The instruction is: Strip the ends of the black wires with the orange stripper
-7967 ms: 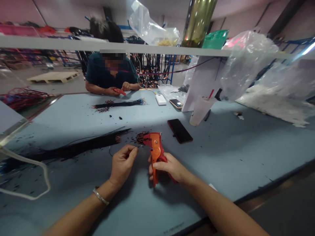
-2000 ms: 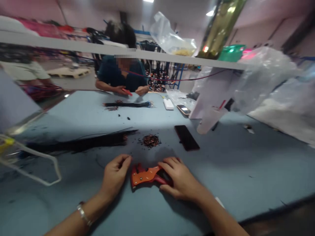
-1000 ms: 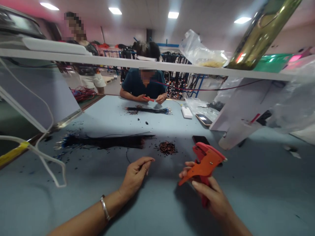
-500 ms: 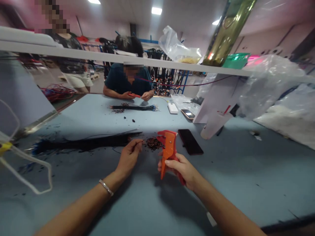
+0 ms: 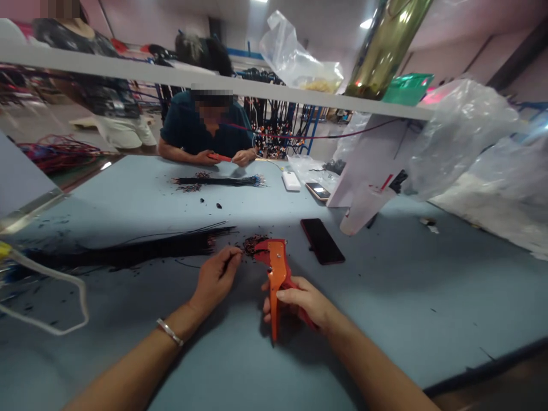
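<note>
My right hand (image 5: 302,299) is wrapped round the handles of an orange and red wire stripper (image 5: 277,264), its jaws pointing left. My left hand (image 5: 219,275) is closed in a pinch just left of those jaws, on a thin wire whose tip barely shows past the fingertips. A small gap lies between the pinch and the jaws. Behind the left hand a long bundle of black wires (image 5: 149,250) lies across the table. A pile of small dark and coppery scraps (image 5: 252,244) sits beside the jaws, partly hidden by them.
A dark phone (image 5: 322,241) lies right of the stripper. Across the table a co-worker (image 5: 208,123) holds a red tool near another wire bundle (image 5: 218,181). A plastic cup (image 5: 366,208) leans by the shelf support. A white cable loop (image 5: 79,302) hangs at left.
The stripper has moved a little left and its handles now stand further apart. My left hand stays pinched near the jaws. The whole view has shifted slightly.
</note>
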A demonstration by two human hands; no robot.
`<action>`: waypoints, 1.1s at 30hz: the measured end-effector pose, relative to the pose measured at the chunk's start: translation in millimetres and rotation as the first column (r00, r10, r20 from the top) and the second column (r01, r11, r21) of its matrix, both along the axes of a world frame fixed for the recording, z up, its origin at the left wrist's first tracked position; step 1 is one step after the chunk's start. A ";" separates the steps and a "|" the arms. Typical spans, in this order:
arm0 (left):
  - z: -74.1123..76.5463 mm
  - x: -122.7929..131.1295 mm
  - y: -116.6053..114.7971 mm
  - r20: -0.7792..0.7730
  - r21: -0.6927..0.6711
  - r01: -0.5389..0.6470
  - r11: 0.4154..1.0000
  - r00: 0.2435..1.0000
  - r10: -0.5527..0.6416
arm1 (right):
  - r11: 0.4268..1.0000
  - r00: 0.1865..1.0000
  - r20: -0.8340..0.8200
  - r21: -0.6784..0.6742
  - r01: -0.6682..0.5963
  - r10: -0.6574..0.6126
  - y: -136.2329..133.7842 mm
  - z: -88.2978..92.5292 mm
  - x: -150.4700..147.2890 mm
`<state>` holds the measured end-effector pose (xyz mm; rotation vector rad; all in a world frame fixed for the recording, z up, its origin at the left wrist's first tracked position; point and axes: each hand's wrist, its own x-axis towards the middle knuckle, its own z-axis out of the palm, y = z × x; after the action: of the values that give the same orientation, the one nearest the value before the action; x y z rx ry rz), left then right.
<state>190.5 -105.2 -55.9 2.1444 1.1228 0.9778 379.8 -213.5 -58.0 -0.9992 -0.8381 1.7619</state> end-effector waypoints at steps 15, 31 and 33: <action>-4.8 1.0 -6.7 0.155 0.132 0.106 0.986 0.980 -0.126 | 0.997 0.996 0.061 0.042 -0.060 0.058 -3.0 5.0 -2.3; 3.8 -0.5 -15.5 0.250 0.225 0.089 0.970 0.957 -0.146 | 0.992 0.991 0.128 0.114 -0.061 0.046 -7.7 9.6 -6.7; 5.7 -0.3 -16.8 0.252 0.242 0.097 0.965 0.955 -0.159 | 0.986 0.987 0.155 0.151 -0.073 0.050 -8.2 10.8 -6.5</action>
<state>190.2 -122.0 -50.1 2.1444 0.7610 1.3444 373.3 -221.7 -47.3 -1.0204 -1.0961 1.6585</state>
